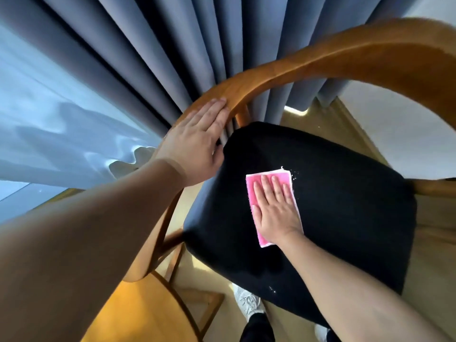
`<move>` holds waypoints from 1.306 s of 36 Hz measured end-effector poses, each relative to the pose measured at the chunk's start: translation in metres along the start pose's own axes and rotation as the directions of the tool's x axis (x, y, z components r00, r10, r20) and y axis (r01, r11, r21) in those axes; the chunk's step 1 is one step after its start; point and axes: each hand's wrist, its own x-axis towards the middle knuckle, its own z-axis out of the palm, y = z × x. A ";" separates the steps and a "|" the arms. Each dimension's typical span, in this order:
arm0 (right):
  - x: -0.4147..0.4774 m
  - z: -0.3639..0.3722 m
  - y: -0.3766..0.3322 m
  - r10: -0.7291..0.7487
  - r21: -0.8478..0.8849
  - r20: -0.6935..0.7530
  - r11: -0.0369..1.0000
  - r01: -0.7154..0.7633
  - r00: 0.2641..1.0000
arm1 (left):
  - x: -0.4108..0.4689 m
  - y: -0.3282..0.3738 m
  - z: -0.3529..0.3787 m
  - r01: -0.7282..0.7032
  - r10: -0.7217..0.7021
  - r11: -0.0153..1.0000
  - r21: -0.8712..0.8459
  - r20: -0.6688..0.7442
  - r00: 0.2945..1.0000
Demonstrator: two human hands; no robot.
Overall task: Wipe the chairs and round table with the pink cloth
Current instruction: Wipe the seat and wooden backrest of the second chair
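The pink cloth lay folded into a rectangle on the black cushioned seat of a wooden chair, toward the seat's middle, with a white edge showing along its top and right side. The right hand pressed flat on it, palm down. Its fingers were straight and held close together, pointing toward the chair's back. Their tips stopped just short of the cloth's far edge, so a strip of pink showed beyond them and another along the thumb side. The heel of the hand covered the near part of the cloth, and one corner stuck out below the wrist.

A few white specks sat on the seat just beside the cloth's far right corner.

The left hand rested on the chair's curved wooden rail. Its fingers were straight and pressed together along the wood, not curled round it. The thumb lay near the seat's edge.

Blue-grey curtains hung behind the chair, with a sheer white curtain to the left. Part of a wooden tabletop showed at the lower left. A pale shoe stood on the light wooden floor below the seat.
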 end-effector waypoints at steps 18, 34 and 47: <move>0.093 -0.036 0.002 0.127 0.035 -0.011 0.991 -0.126 0.992 | 0.003 -0.004 0.006 -0.032 0.032 0.998 0.056 -0.006 0.999; 0.163 -0.072 0.034 0.178 0.037 -0.049 0.984 -0.176 0.983 | 0.004 -0.005 0.006 -0.042 0.043 0.997 0.062 -0.014 0.999; 0.127 -0.056 0.078 0.326 0.022 -0.092 0.945 -0.325 0.941 | 0.005 -0.005 0.006 -0.046 0.047 0.997 0.055 -0.018 0.999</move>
